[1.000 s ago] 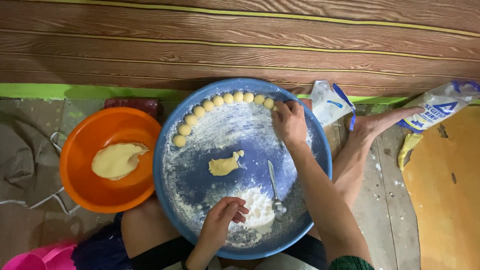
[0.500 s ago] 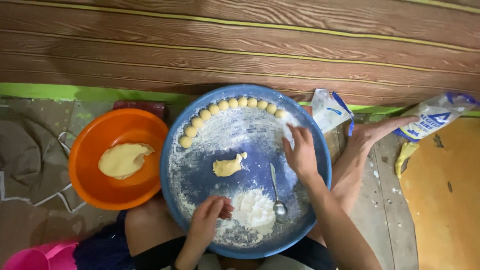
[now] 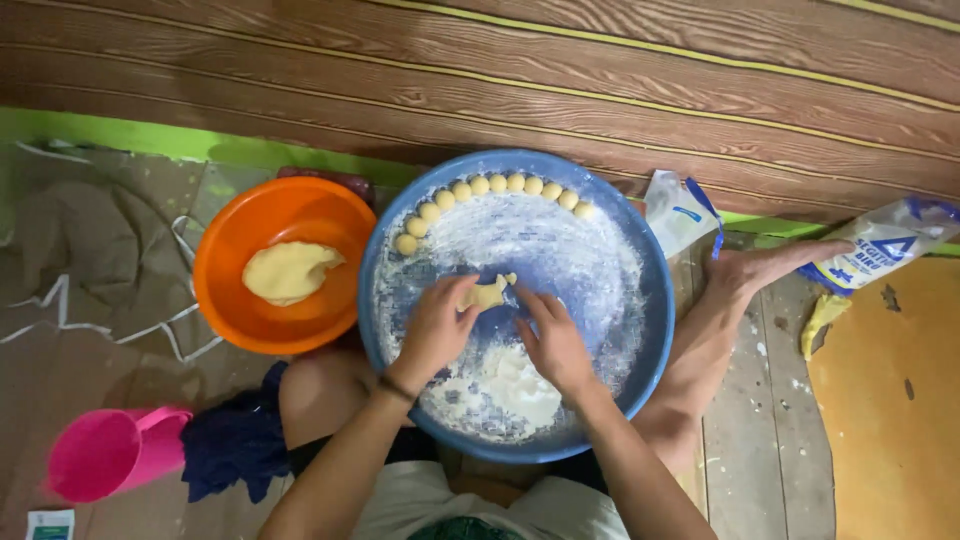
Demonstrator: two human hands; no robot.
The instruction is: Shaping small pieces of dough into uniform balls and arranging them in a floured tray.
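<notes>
A big blue basin [image 3: 650,300], dusted with flour, rests on my lap. Several small dough balls [image 3: 490,190] line its far rim. In the middle lies a yellow lump of dough [image 3: 487,293]. My left hand [image 3: 437,330] grips the lump's left side with the fingertips. My right hand [image 3: 553,340] touches the lump from the right, fingers bent. A heap of white flour [image 3: 515,385] lies in the basin just below my hands. The spoon seen before is hidden under my right hand.
An orange bowl [image 3: 230,300] holding more dough [image 3: 288,270] stands left of the basin. A pink jug [image 3: 110,450] lies at the lower left. Flour bags [image 3: 680,210] [image 3: 880,250] sit to the right, near my foot [image 3: 770,265]. A wooden wall runs across the back.
My right hand came down from the far rim to the dough lump in the middle. My left hand rose from the flour heap to the same lump.
</notes>
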